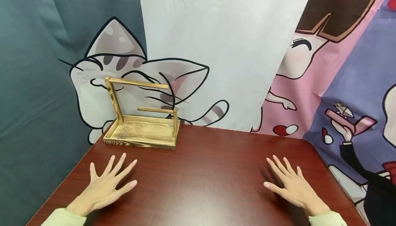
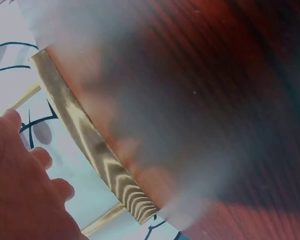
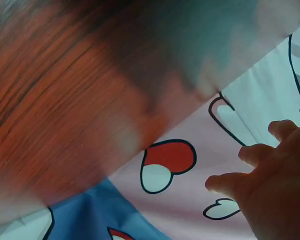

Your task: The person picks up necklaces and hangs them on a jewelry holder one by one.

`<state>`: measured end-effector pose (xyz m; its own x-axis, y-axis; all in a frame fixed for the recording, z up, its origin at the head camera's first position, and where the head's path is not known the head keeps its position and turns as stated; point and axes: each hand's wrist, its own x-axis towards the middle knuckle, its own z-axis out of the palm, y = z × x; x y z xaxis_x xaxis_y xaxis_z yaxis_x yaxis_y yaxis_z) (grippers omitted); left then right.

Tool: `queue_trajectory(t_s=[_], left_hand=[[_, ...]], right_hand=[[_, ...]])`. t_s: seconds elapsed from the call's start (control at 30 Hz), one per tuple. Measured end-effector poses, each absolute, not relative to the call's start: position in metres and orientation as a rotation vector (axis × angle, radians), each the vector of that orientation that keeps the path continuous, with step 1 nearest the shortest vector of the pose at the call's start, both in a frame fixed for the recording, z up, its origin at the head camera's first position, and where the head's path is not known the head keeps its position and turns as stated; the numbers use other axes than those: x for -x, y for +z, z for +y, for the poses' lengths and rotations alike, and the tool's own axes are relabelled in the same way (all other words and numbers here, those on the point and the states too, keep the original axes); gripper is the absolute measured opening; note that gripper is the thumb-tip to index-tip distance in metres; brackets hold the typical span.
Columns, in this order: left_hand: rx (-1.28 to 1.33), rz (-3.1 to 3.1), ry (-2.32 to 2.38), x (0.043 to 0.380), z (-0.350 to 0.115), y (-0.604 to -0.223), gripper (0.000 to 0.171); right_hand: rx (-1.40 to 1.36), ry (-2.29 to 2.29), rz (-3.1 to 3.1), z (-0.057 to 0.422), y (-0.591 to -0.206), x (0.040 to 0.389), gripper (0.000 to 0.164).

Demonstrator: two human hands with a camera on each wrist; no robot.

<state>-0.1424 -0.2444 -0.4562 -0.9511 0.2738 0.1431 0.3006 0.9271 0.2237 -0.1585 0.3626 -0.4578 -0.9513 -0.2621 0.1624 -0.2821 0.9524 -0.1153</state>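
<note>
My left hand [image 1: 106, 186] is held over the left part of the table with its fingers spread and straight, holding nothing. Beyond its fingertips stands a wooden rack [image 1: 140, 146], a shallow tray with posts and two horizontal bars. In the left wrist view the front edge of that rack [image 2: 97, 145] shows past the fingers. On the right side, my right hand [image 1: 292, 184] has its fingers spread too, with nothing in it. The right wrist view shows this hand [image 3: 275, 175] in front of the printed cloth, with bare tabletop beside it.
A dark red-brown table [image 1: 201, 184] spans the front, its left edge running off at an angle. Behind it hangs a printed cloth [image 1: 235, 47] with a cartoon cat and figures. The rack stands near the table's back left corner.
</note>
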Motion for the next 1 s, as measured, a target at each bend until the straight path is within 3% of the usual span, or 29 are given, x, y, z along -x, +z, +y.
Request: queue_trajectory(t_s=[0.2, 0.5, 0.73, 0.87, 1.0], left_hand=[[0.335, -2.984, -0.497, 0.158, -0.249, -0.454, 0.060], [0.076, -2.961, -0.530, 0.185, -0.283, -0.440, 0.070], [-0.304, -2.778, -0.862, 0.206, -0.304, -0.445, 0.061], [-0.425, -2.717, -0.968, 0.220, -0.314, -0.452, 0.064], [-0.467, -2.761, -1.059, 0.233, -0.319, -0.457, 0.074]], right_hand=[[-0.324, 0.386, -2.941, 0.329, -0.449, 0.155, 0.070], [-0.329, 1.315, -2.733, 0.244, -0.446, 0.175, 0.025], [-0.290, 2.072, -2.494, 0.174, -0.446, 0.206, 0.029], [-0.224, 2.242, -2.426, 0.134, -0.450, 0.226, 0.035], [-0.137, 2.298, -2.417, 0.102, -0.458, 0.245, 0.031]])
